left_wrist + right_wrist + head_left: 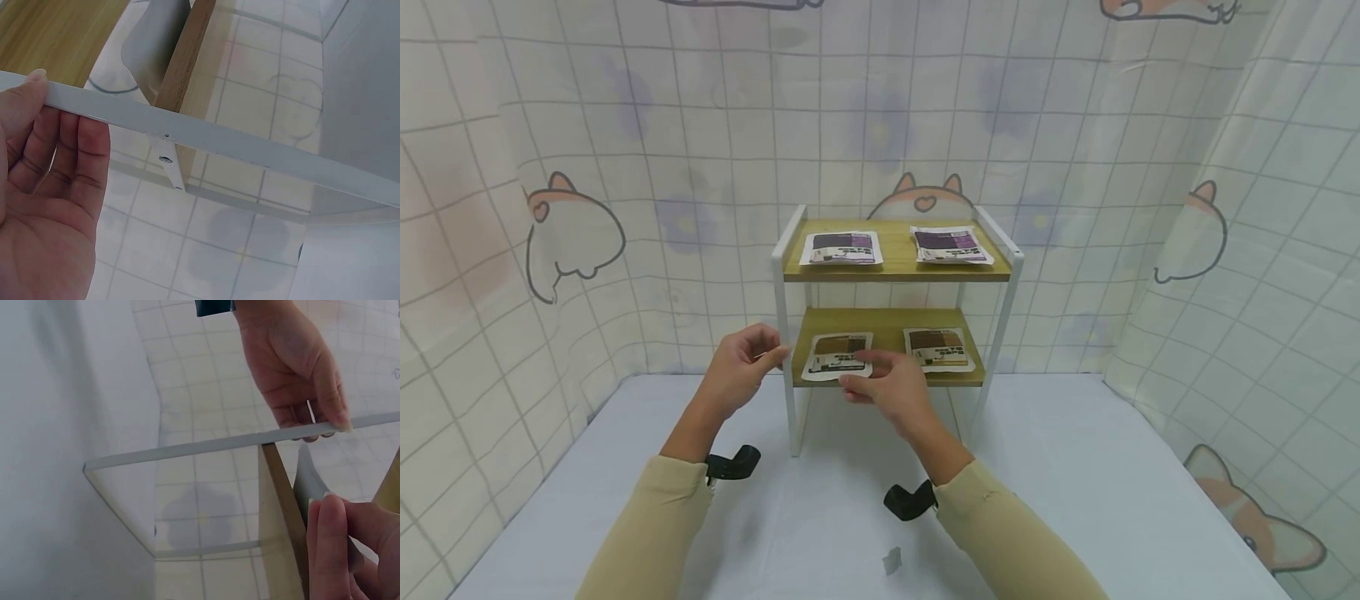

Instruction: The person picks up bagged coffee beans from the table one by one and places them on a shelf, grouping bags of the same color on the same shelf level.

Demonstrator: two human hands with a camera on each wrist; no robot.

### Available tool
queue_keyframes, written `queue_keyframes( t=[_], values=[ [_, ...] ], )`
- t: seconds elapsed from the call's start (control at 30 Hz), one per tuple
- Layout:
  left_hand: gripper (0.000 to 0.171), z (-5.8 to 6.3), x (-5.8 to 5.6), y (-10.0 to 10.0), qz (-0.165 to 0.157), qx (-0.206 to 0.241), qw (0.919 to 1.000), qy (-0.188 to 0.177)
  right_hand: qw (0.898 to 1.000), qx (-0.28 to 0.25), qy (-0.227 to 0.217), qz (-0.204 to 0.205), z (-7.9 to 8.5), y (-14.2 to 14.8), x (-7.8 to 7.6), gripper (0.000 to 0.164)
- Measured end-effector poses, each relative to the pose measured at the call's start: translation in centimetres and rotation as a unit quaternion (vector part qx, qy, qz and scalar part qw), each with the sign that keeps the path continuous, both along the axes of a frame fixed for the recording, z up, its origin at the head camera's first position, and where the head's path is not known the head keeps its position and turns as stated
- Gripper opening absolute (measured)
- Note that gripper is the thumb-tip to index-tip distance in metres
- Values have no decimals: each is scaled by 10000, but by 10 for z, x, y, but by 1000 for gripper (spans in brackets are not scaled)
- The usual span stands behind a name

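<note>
Head view: right hand fingers pinch brown packet; left hand grips rack post.

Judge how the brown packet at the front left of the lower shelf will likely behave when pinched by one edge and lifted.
The brown packet looks flat and thin, so it is probably light and may droop. Its surface looks smooth, so it might slip from the right hand pinching its front edge. The left hand grips the shelf's white frame, which should resist tipping.
</note>
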State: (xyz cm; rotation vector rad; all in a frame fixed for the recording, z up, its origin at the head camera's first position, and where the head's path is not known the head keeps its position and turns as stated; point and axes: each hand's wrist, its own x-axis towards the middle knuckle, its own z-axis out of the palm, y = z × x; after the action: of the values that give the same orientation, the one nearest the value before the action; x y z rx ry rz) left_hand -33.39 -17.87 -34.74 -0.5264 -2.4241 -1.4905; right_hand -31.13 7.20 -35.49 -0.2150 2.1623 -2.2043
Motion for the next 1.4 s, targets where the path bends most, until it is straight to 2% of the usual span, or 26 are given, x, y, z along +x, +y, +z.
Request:
queue_keyframes(
  t=[0.63, 0.97, 1.4],
  values=[
    [17, 0, 3, 1, 19, -28, 10000, -72, 9999, -111, -25, -100, -1, -3, -2, 49],
    [18, 0, -4, -1, -22, -53, 10000, -12, 9998, -73, 21, -208, 3, -5, -3, 49],
    [18, 0, -3, 0, 6, -48, 10000, -63, 9997, -138, 103, -198, 0, -5, -6, 44]
  ],
)
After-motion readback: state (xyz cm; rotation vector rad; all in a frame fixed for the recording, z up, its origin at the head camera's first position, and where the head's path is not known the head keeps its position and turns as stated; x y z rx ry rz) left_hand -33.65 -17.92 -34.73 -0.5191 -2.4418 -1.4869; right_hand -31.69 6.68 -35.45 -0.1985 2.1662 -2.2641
